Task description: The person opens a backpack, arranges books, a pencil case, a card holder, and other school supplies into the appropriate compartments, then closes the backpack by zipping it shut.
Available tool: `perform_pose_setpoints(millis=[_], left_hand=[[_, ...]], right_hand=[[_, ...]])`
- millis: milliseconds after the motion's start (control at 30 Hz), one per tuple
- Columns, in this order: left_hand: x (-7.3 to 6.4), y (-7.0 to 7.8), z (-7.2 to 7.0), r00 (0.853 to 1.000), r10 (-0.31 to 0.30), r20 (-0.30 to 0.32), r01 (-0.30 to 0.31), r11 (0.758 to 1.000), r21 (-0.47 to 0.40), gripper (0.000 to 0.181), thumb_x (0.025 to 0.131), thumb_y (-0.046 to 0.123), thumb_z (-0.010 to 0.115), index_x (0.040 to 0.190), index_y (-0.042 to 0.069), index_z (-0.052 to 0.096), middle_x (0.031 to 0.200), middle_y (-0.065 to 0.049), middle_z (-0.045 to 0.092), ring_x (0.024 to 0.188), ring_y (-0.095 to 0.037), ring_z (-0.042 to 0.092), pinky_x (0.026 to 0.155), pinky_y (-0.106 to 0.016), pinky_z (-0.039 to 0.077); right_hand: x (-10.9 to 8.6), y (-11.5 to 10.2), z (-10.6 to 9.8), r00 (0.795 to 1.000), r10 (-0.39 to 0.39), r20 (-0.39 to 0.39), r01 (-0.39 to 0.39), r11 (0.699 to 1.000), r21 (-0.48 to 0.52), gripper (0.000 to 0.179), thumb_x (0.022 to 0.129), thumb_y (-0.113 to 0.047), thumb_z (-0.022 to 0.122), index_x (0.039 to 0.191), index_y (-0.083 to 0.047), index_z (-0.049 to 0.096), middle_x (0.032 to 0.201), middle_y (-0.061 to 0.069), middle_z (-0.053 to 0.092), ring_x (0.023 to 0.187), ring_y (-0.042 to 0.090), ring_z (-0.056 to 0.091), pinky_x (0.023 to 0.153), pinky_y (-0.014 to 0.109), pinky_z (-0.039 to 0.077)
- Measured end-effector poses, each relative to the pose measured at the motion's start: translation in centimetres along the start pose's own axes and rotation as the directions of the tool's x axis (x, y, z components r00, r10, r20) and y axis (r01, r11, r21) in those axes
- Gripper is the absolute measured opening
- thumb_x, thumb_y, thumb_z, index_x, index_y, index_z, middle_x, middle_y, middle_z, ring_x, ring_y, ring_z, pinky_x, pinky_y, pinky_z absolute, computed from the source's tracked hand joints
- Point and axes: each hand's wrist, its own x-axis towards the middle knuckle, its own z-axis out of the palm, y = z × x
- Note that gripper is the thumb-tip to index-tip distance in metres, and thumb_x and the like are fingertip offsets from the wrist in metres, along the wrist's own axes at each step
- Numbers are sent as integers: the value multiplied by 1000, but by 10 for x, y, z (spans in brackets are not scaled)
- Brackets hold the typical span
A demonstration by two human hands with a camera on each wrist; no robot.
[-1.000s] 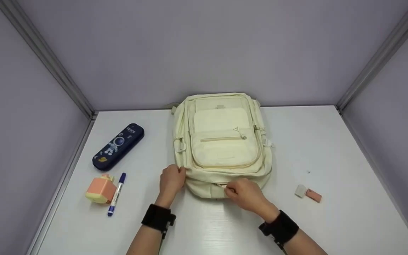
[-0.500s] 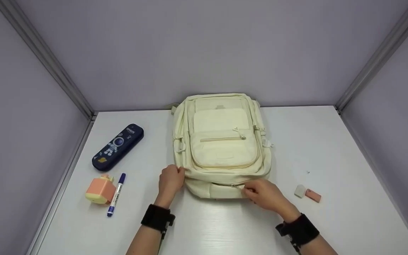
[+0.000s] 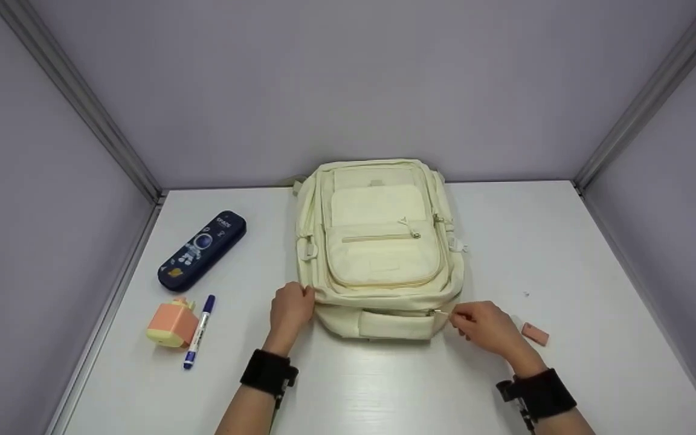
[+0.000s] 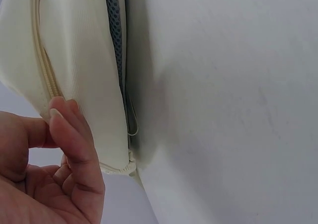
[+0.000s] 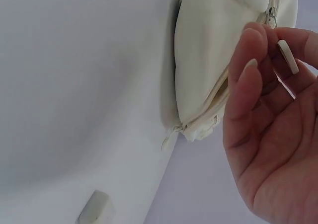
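Running crosswise: near-end zip (image 3: pixel 402 313) of cream fabric backpack (image 3: pixel 384 260); cream tab (image 3: pixel 441 312) pinched by nearer right hand (image 3: pixel 486 327), left edge by left hand (image 3: pixel 291 309).

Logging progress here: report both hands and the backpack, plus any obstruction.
Left hand grips backpack, near-left corner. Right hand pinches zipper pull, near-right. Pink block beside right hand, clear of backpack.

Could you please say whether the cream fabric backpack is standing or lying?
Lying down: the backpack rests with its front pocket facing up.

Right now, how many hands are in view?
2: the left hand pinching the backpack at its near left corner; the right hand holding a zipper pull by the right corner.
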Motion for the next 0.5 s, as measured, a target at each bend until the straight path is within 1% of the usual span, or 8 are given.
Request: perform_pose_setpoints(millis=[167, 267, 333, 400, 433, 500], left_hand=[[0, -1, 0, 1000, -20, 9, 19, 1000, 23, 34, 98, 20, 51, 66, 9, 55, 57, -3, 54, 49, -17, 52, 46, -29, 37], [0, 0, -1, 999, -38, 24, 36, 996, 81, 34, 99, 21, 52, 68, 8, 57, 59, -4, 54, 52, -18, 53, 47, -31, 38], [0, 1, -2, 999, -43, 30, 38, 989, 146, 34, 99, 24, 53, 70, 8, 58, 61, -5, 55, 53, -19, 54, 48, -33, 40], [-1, 4, -4, 999, -29, 17, 24, 977, 214, 34, 98, 26, 55, 71, 7, 60, 62, -7, 56, 55, -21, 56, 48, -36, 43], [-2, 5, -4, 1000, -13, 3, 12, 970, 244, 34, 98, 27, 56, 71, 6, 61, 62, -7, 57, 56, -23, 58, 49, -38, 44], [-5, 10, -5, 999, 41, -36, -29, 955, 294, 32, 96, 25, 59, 73, 3, 63, 66, -10, 58, 61, -27, 60, 52, -42, 47]], right_hand=[[-1, 10, -8, 997, 77, -32, -78, 996, -37, 26, 97, -20, 57, 73, -13, 67, 63, -5, 58, 55, 12, 53, 51, 30, 42], [-1, 15, -9, 994, 98, -38, -98, 995, -18, 25, 97, -19, 57, 76, -12, 69, 65, -2, 60, 57, 12, 54, 52, 30, 43], [0, 17, -8, 997, 73, -40, -73, 997, 18, 21, 98, -15, 58, 85, -8, 73, 69, 0, 63, 58, 13, 56, 51, 29, 45], [0, 17, -6, 998, 41, -39, -39, 998, 56, 18, 98, -10, 59, 99, -4, 75, 75, 3, 66, 59, 13, 58, 51, 28, 46], [0, 17, -5, 999, 27, -40, -24, 997, 71, 18, 98, -7, 58, 105, -2, 74, 78, 4, 67, 60, 13, 59, 51, 27, 47], [0, 17, -2, 999, 6, -51, -2, 996, 86, 23, 97, -3, 58, 115, 0, 71, 81, 5, 68, 60, 13, 59, 50, 27, 47]])
